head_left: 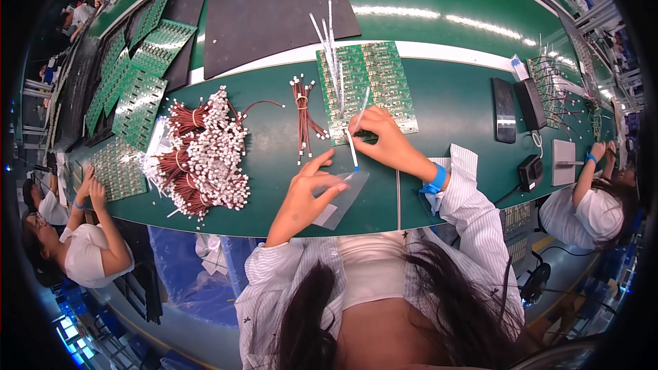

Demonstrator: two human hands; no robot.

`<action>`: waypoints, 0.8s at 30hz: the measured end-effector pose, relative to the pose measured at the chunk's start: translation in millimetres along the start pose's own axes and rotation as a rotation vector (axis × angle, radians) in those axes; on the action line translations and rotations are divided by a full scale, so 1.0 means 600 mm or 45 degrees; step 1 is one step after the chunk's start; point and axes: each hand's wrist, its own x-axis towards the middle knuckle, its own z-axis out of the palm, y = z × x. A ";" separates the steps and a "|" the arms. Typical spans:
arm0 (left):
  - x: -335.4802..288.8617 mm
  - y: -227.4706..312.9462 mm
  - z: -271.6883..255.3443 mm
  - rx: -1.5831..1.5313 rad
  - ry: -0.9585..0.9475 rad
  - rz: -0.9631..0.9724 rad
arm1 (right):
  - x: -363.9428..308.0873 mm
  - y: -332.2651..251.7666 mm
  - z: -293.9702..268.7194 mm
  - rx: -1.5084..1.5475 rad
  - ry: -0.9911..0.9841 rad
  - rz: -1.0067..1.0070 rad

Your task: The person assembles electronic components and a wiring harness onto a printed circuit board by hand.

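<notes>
My right hand is closed in a pinch on a thin white strip with a blue lower end, above the near edge of a green circuit board panel. My left hand is to the left and nearer to me. Its thumb and a finger come together at the edge of a clear plastic bag, while the index finger points forward. The strip's blue end is right by the bag's upper part. Several more pale strips lie across the panel's left side.
A bundle of brown wires lies left of the panel, beside a large heap of white-ended wires. Circuit boards are stacked far left. A black foam sheet is behind. At right are a dark phone-like device and co-workers.
</notes>
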 end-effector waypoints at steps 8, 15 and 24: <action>-0.024 0.041 -0.020 -0.231 -0.315 0.253 | -0.007 0.013 0.008 -0.097 -0.026 0.012; -0.017 0.026 -0.010 -0.123 -0.126 0.117 | -0.007 0.011 0.010 -0.173 -0.002 -0.059; 0.002 0.026 0.013 -0.120 0.037 0.080 | -0.008 -0.020 0.012 -0.558 0.069 -0.335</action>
